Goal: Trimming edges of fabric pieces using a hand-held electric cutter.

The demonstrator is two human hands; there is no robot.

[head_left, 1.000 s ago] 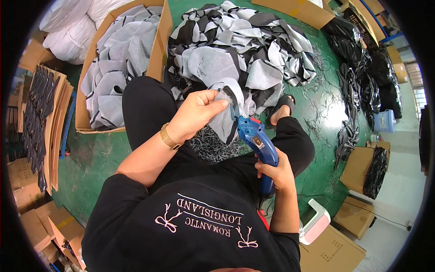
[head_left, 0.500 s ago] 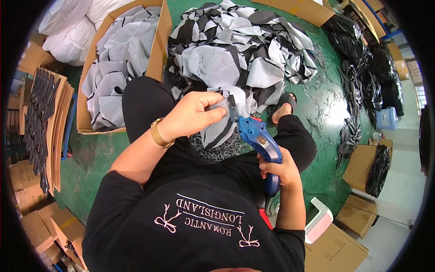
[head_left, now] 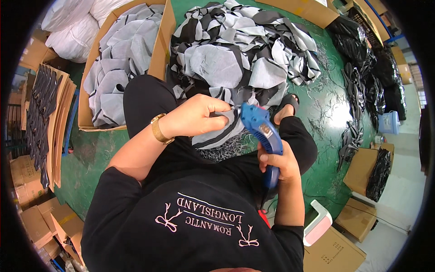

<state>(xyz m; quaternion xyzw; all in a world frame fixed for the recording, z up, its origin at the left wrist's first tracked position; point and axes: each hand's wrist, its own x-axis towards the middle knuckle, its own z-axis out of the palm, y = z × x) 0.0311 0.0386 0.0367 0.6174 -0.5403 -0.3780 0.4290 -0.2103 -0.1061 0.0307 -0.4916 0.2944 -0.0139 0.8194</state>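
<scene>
My left hand (head_left: 199, 117), a gold watch on its wrist, pinches the edge of a grey fabric piece (head_left: 217, 137) with dark edging. That piece hangs between my knees. In my right hand (head_left: 282, 159) is a pair of blue electric scissors (head_left: 263, 128), fingers wrapped round the handle. The head of the scissors is beside my left fingertips and the cloth; its blades are blurred, so I cannot tell whether they touch the fabric. Just beyond lies a large heap of grey and black fabric pieces (head_left: 217, 65).
A tall open carton (head_left: 164, 50) filled with grey fabric pieces stands at the far left. Thin dark offcuts (head_left: 226, 150) litter the green floor. Black plastic bags (head_left: 349, 38) line the right side. A white and pink stool-like object (head_left: 317, 224) is near my right elbow.
The scissors' head has swung slightly up and to the right, away from my left fingers. My left hand has shifted a little right with the fabric piece, which has turned.
</scene>
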